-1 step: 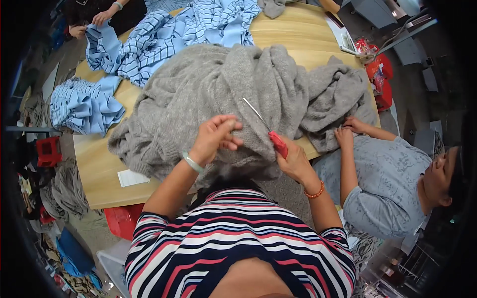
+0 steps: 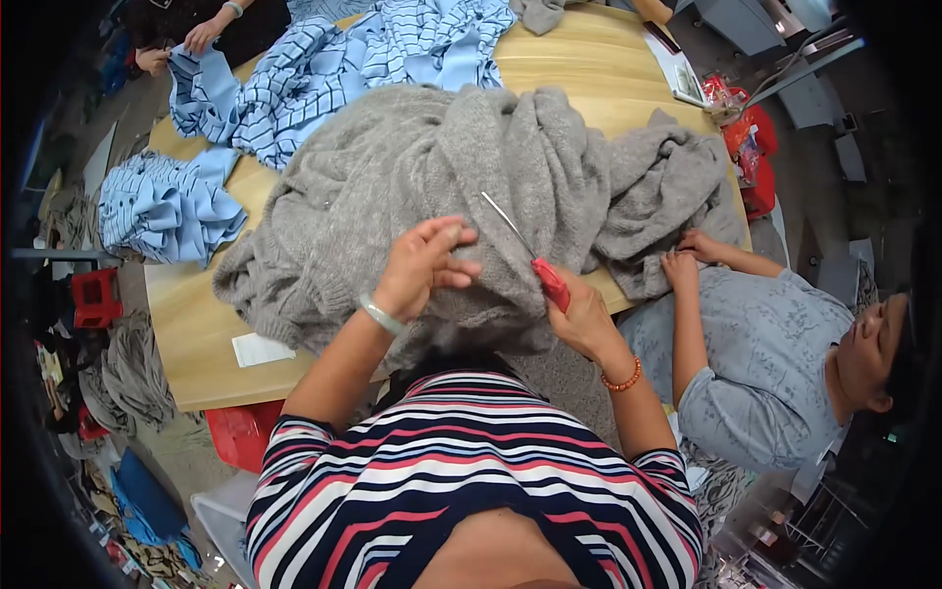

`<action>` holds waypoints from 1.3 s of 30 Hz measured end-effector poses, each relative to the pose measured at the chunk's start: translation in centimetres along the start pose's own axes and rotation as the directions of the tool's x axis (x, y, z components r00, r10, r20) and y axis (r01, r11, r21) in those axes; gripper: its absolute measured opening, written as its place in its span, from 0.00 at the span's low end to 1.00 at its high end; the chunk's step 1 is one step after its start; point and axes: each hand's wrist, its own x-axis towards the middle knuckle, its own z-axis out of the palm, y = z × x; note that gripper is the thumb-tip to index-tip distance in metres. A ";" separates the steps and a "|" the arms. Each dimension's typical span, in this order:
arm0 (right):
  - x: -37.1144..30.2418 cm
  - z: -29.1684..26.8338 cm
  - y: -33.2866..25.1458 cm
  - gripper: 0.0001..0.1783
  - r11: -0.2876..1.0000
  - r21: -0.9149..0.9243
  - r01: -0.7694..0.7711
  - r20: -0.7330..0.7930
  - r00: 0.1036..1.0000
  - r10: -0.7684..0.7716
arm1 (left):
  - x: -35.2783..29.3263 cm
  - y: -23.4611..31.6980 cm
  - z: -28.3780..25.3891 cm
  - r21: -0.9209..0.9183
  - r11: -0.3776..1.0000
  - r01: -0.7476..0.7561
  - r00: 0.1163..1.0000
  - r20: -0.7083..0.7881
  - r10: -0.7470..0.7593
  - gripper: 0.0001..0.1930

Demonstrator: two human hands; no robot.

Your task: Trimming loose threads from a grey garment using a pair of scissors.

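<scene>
A big heap of grey knitwear [image 2: 383, 177] lies in front of me, ribbed along its near left edge. Over its near part hovers my left hand [image 2: 417, 267], fingers bent but spread apart, with nothing visible between them. My right hand [image 2: 587, 319] is closed round the red grip of a slim metal tool [image 2: 551, 284]. Its long thin shaft slants up and left above the knit; whether it is a pair of scissors I cannot make out. A second grey knitted piece [image 2: 667, 191] lies to the right, under a co-worker's hands [image 2: 687, 263].
The wooden table [image 2: 579, 59] carries blue striped garments [image 2: 304, 88] at the back and left. A white paper slip [image 2: 262, 350] lies near its front left. Another person's hands [image 2: 201, 41] hold blue cloth at the far left. A red stool [image 2: 96, 297] stands left.
The fingers of my left hand have spread a little and the hand has shifted slightly upward. My right hand and the tool have barely moved.
</scene>
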 end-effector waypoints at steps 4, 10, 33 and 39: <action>-0.6 0.0 0.1 0.22 1.000 -0.007 -0.014 0.008 1.000 0.014 | 2.5 -0.2 0.6 -0.310 0.949 0.058 0.994 -0.072 -0.085 0.21; -2.0 -0.2 0.4 0.21 0.999 -0.006 -0.047 0.040 0.998 0.047 | 6.1 -2.4 0.6 -0.481 0.870 0.110 0.994 0.027 -0.110 0.12; -3.5 -2.8 -0.3 0.18 0.994 -0.109 0.020 0.267 0.964 0.010 | 5.5 -1.8 1.2 -0.298 0.949 -0.099 0.993 -0.090 0.076 0.16; -4.0 -2.7 0.0 0.18 0.996 -0.093 -0.011 0.263 0.964 0.035 | 4.7 -6.2 2.2 0.189 0.914 -0.360 0.907 -0.157 0.390 0.33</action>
